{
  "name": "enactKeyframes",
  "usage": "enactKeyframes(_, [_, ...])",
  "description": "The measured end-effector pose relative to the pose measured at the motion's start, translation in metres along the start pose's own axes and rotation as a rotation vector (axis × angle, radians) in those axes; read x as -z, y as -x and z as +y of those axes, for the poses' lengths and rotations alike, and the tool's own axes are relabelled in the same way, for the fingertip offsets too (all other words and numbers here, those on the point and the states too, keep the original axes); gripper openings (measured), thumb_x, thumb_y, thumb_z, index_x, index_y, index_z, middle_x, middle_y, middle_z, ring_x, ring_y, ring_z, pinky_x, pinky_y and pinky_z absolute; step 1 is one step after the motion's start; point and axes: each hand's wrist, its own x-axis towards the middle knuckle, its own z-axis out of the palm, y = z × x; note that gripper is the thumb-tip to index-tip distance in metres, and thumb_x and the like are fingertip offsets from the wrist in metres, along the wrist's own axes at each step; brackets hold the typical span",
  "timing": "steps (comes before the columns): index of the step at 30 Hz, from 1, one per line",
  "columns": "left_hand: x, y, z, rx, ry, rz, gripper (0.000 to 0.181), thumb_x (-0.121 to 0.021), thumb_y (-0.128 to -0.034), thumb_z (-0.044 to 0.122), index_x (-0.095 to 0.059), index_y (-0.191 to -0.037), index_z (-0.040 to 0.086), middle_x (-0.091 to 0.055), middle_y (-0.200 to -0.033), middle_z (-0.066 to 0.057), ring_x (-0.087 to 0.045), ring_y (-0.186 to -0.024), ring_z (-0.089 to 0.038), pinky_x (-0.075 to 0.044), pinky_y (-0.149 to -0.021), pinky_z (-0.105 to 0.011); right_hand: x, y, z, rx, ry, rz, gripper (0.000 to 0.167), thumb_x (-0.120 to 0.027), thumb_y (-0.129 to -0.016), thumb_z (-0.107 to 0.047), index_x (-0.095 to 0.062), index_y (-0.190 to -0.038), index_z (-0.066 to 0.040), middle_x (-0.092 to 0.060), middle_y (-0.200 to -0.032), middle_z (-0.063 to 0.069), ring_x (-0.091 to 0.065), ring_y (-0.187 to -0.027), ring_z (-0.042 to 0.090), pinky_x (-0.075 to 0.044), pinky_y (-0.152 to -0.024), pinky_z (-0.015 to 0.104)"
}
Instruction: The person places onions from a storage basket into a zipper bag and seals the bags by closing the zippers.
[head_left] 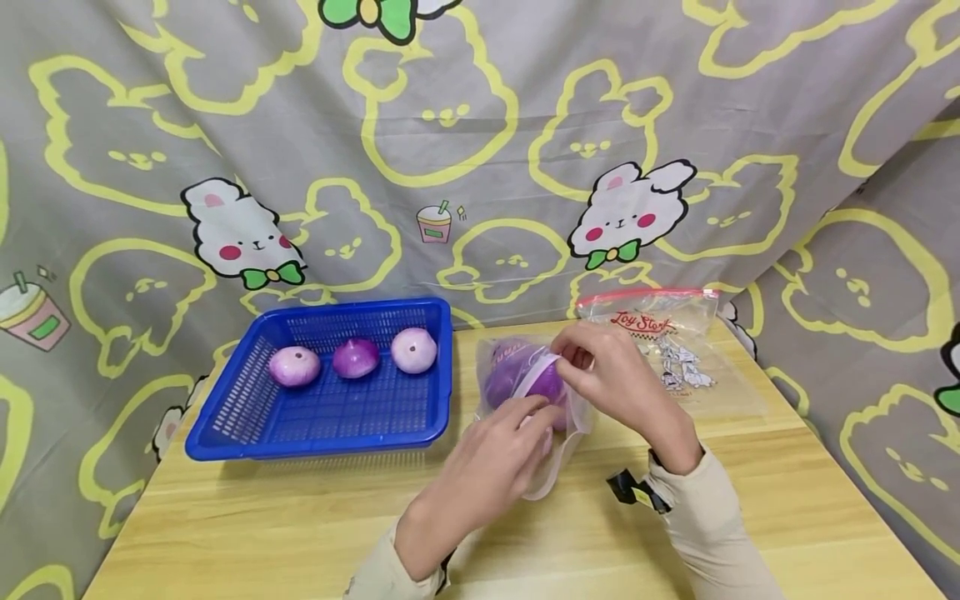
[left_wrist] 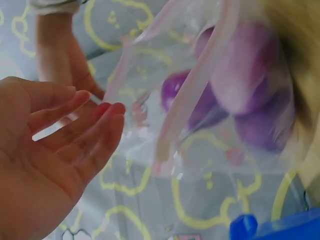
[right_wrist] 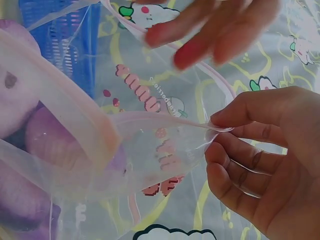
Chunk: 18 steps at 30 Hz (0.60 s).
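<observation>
A clear zip bag point(head_left: 487, 354) with a pale pink closure strip holds several purple onions point(left_wrist: 250, 75), its mouth part open. My right hand point(right_wrist: 265, 155) pinches the corner of the strip between thumb and index finger. Beside the bag's mouth, my left hand point(left_wrist: 60, 145) has its fingers extended and slightly bent, holding nothing that shows. In the head view the left hand point(head_left: 491, 462) is at the near side of the bag, and the right hand point(head_left: 618, 375) is at its upper right.
To the left stands a blue basket point(head_left: 315, 446) with three onions point(head_left: 355, 358) in it. Another clear bag with a red strip and printed figures point(head_left: 678, 362) lies flat at the back right of the wooden table point(head_left: 300, 533). A patterned curtain point(head_left: 480, 108) hangs behind.
</observation>
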Motion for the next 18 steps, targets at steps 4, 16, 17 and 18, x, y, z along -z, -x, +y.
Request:
enactKeyframes(4, [0.014,0.0,-0.009,0.019,0.015,0.071,0.027,-0.064,-0.0933,0.008,-0.066,-0.12,0.008,-0.065,-0.118,-0.006,-0.063,-0.109,-0.02,-0.052,-0.095,-0.032,0.0,0.0,0.001,0.009,-0.007,0.007,0.01,-0.069,-0.083,-0.003,-0.07,-0.087,-0.012,-0.065,-0.078,-0.006,-0.057,-0.067,0.005,-0.051,-0.061,0.026])
enactKeyframes(16, [0.025,0.006,-0.029,0.112,-0.038,0.004,0.055,-0.067,-0.0796,-0.005,-0.055,-0.131,0.011,-0.06,-0.119,-0.005,-0.058,-0.104,-0.022,-0.05,-0.091,-0.035,0.003,0.001,0.0,0.018,-0.019,0.105,0.011,-0.07,-0.087,0.0,-0.07,-0.092,-0.009,-0.063,-0.077,-0.005,-0.056,-0.069,0.006,-0.05,-0.061,0.026])
enactKeyframes(17, [0.026,0.005,-0.028,0.111,-0.026,-0.001,0.054,-0.069,-0.0813,-0.003,-0.055,-0.132,0.012,-0.06,-0.12,-0.005,-0.058,-0.105,-0.022,-0.05,-0.091,-0.034,0.004,0.001,0.0,0.017,-0.022,0.112,0.011,-0.069,-0.088,0.001,-0.07,-0.093,-0.008,-0.063,-0.079,-0.005,-0.056,-0.07,0.006,-0.051,-0.061,0.026])
enactKeyframes(18, [0.028,0.005,-0.026,0.11,-0.012,-0.006,0.053,-0.07,-0.0828,0.0,-0.055,-0.132,0.013,-0.06,-0.12,-0.004,-0.058,-0.106,-0.021,-0.05,-0.092,-0.034,0.004,0.001,-0.001,0.017,-0.022,0.121,0.011,-0.069,-0.088,0.001,-0.07,-0.094,-0.008,-0.063,-0.08,-0.004,-0.057,-0.071,0.007,-0.051,-0.061,0.025])
